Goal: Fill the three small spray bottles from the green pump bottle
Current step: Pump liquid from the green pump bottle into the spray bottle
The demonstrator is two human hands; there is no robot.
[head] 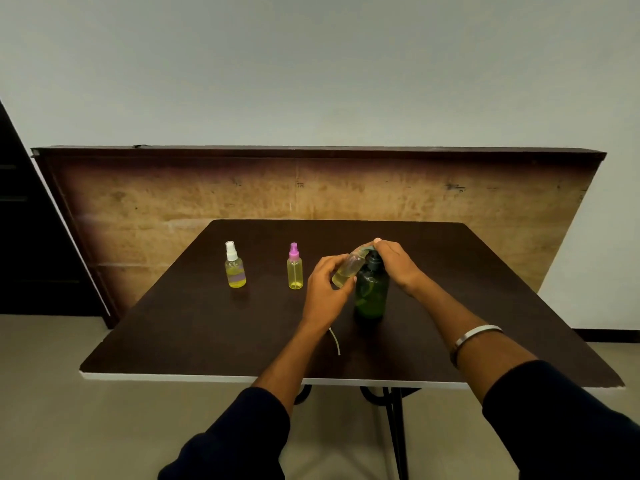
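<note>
Your left hand point(323, 289) grips a small clear uncapped bottle point(347, 270), tilted against the dark green plastic pump bottle point(371, 296) mid-table. Your right hand point(393, 263) curls over its pump head. White-capped point(234, 266) and pink-capped point(294, 268) yellow spray bottles stand upright, left.

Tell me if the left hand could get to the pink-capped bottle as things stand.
Probably yes, but not right away. The pink-capped bottle stands upright just left of the left hand with bare table between them. That hand, though, is holding a small bottle at the green pump bottle and must free itself first.

Both hands point(325, 289) point(394, 263) raised together, fingers curled.
</note>
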